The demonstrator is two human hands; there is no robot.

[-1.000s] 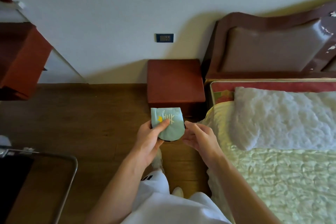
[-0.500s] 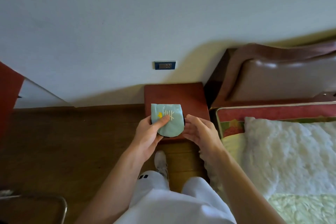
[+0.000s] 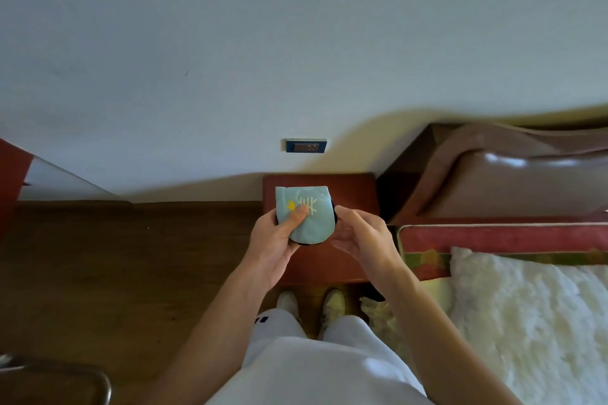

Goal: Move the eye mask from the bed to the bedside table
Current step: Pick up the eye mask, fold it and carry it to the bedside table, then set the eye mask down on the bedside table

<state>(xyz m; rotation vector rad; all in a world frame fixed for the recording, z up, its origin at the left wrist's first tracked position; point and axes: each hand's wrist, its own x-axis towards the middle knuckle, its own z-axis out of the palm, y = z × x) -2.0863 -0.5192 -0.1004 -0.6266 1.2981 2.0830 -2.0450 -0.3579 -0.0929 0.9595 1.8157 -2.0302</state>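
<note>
While held over bedside table [image 3: 353,194], eye mask [image 3: 304,217] sits in left hand [image 3: 274,248] grip.

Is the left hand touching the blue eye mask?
Touching. The head view shows the left hand gripping the eye mask, with its thumb pressed flat across the mask's printed front.

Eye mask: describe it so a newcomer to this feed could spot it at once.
Find the red-brown bedside table against the wall, left of the bed's headboard. Above it, the left hand holds a folded eye mask, pale teal with a yellow-and-white print, the only light blue item there.
</note>
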